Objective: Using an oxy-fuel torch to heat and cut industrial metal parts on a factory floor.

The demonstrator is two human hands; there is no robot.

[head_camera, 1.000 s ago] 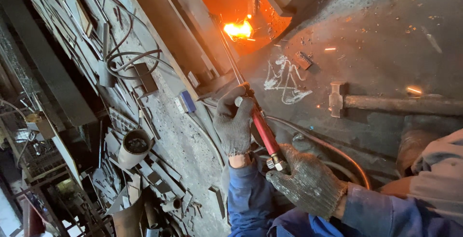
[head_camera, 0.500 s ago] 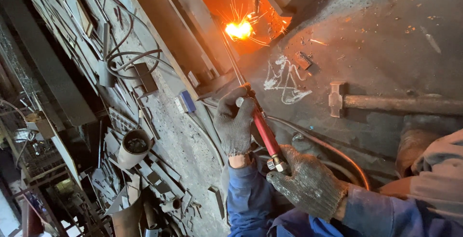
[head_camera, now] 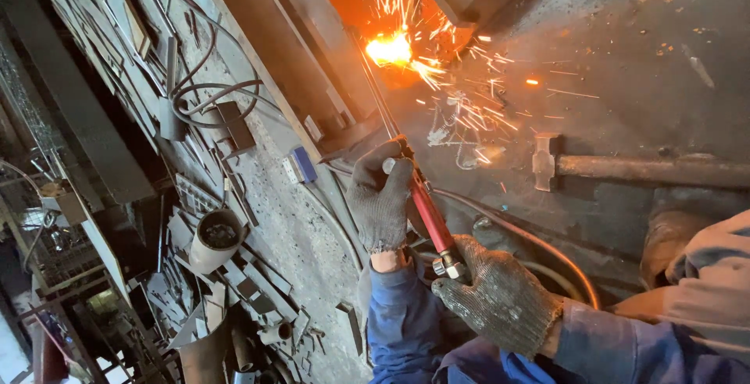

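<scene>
Over dark floor, both hands [head_camera: 437, 259] grip red torch [head_camera: 426, 208], sparks [head_camera: 406, 48] flying.

Close head view, steeply downward

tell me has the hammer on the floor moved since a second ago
No. The hammer lies at the same spot beside the chalk scribble on the floor; only the sparks at the torch tip have spread.

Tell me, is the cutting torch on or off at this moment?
On. A bright orange flame burns at the tip of the cutting torch, and sparks fly outward. The left hand and right hand both grip it.
</scene>
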